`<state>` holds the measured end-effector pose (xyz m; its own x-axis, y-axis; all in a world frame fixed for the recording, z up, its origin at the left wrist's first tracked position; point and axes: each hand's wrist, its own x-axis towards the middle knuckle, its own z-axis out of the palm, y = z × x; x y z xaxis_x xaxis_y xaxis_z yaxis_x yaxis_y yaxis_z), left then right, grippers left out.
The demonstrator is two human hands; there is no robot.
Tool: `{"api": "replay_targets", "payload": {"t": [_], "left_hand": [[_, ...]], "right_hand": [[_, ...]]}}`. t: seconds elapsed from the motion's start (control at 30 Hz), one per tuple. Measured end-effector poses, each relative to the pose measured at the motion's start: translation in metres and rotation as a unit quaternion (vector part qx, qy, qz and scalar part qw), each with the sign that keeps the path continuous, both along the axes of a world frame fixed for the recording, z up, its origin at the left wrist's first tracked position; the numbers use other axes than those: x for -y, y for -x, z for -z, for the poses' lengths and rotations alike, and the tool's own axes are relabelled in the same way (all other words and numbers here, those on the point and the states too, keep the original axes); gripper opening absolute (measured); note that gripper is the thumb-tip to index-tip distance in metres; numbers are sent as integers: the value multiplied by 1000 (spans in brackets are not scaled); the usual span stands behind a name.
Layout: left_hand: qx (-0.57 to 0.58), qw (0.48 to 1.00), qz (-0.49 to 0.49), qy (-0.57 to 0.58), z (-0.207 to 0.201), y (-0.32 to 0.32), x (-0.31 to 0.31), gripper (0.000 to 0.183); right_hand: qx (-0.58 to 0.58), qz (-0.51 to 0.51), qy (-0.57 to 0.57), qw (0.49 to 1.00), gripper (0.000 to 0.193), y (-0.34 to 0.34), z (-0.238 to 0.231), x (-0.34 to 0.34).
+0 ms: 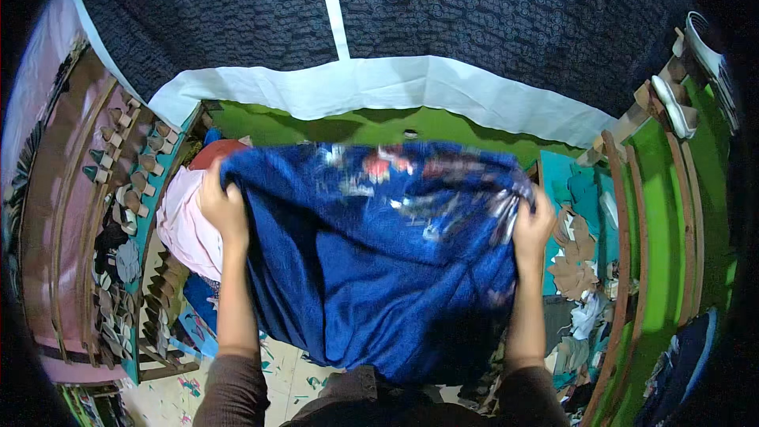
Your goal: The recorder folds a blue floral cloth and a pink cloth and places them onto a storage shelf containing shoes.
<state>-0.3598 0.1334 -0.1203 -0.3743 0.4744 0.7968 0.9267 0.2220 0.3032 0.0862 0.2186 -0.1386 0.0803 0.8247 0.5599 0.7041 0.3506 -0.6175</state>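
A large dark blue cloth with a flower print along its upper part hangs spread between my hands. My left hand is closed on its upper left corner, fingers mostly behind the fabric. At the upper right corner, my right hand grips a bunched fold. The print is smeared by motion. Below, the cloth drops in loose folds close to my lap and hides what lies behind it. Pale pink cloth sits just beyond my left wrist, beside a reddish-brown rounded thing.
On the left stands a rack near a shelf with several shoe parts. Brown and white scraps lie on a teal surface at right. A white shoe rests on the right rack. Scraps litter the tiled floor. Dark patterned fabric hangs ahead.
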Motion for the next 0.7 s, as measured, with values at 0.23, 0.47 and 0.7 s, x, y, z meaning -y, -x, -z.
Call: {"api": "replay_targets", "payload": {"t": [0.23, 0.47, 0.7], "left_hand": [[-88, 979, -110, 147, -11, 68, -100, 17], [89, 906, 96, 403, 94, -21, -39, 76], [-25, 885, 203, 419, 149, -95, 118, 60]], "right_hand": [[178, 189, 20, 966, 19, -2, 5, -102], [222, 60, 280, 932, 73, 11, 119, -21], [252, -4, 274, 928, 62, 54, 129, 136]]}}
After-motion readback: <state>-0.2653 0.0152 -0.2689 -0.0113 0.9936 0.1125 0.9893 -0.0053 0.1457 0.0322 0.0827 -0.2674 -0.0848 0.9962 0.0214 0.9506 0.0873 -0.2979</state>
